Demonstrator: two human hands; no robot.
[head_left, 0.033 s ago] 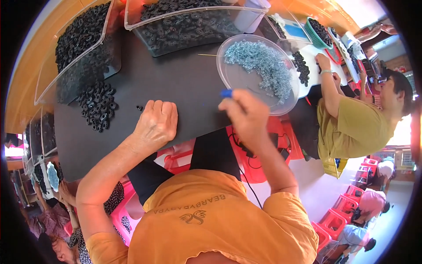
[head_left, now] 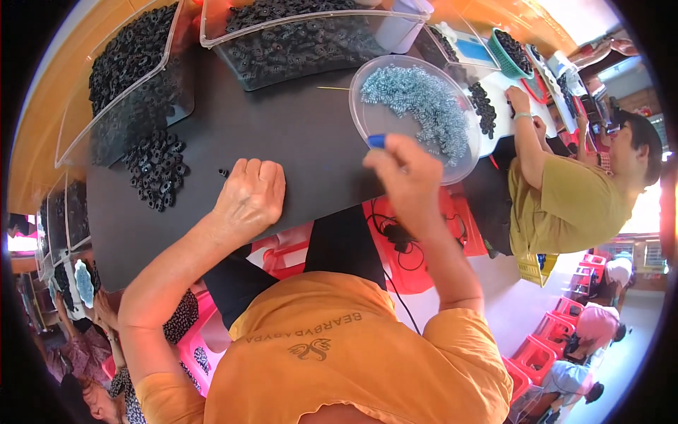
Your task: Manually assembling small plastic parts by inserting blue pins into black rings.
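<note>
My left hand [head_left: 251, 191] rests closed on the dark table, knuckles up, and whatever it may hold is hidden. Just left of its knuckles lies a small black part [head_left: 224, 172]. My right hand [head_left: 413, 177], slightly blurred, hovers at the near side of a round clear plastic tray [head_left: 385, 131]. A blue cover [head_left: 376, 140] sits on its forefinger tip; thumb and forefinger are apart with nothing visible between them. In the tray lies a heap of small silvery-blue coiled springs [head_left: 417, 95]. Left of my left hand is a pile of black plastic parts [head_left: 157, 173].
Two clear bins [head_left: 282, 53] [head_left: 134, 92] full of black parts stand at the back and left. A thin yellowish stick [head_left: 333, 88] lies by the tray. At right, a person in an olive shirt [head_left: 572, 198] works beside a green basket [head_left: 512, 53]. Red stools [head_left: 402, 258] stand below.
My right hand has moved slightly right and up, toward the tray of springs. My left hand stays in place.
</note>
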